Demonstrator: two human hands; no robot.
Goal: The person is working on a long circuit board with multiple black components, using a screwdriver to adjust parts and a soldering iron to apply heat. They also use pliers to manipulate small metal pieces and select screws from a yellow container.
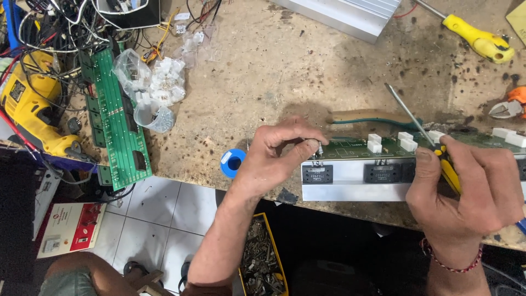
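My left hand (276, 156) pinches a small metal part (319, 147) at the left end of a green circuit board (356, 147) that sits on an aluminium heatsink (350, 181). Black transistors (317, 174) are fixed to the heatsink's front face. White connectors (375, 142) stand on the board. My right hand (466, 189) grips a yellow-handled screwdriver (408, 112), its metal shaft pointing up and away from the board.
A second yellow screwdriver (479, 39) lies at the far right. A long green circuit board (115, 118), a bag of white connectors (150, 82), a yellow drill (30, 107) and tangled wires sit at left. A blue solder spool (234, 162) is by the bench edge. A bin of scrap parts (260, 260) stands below.
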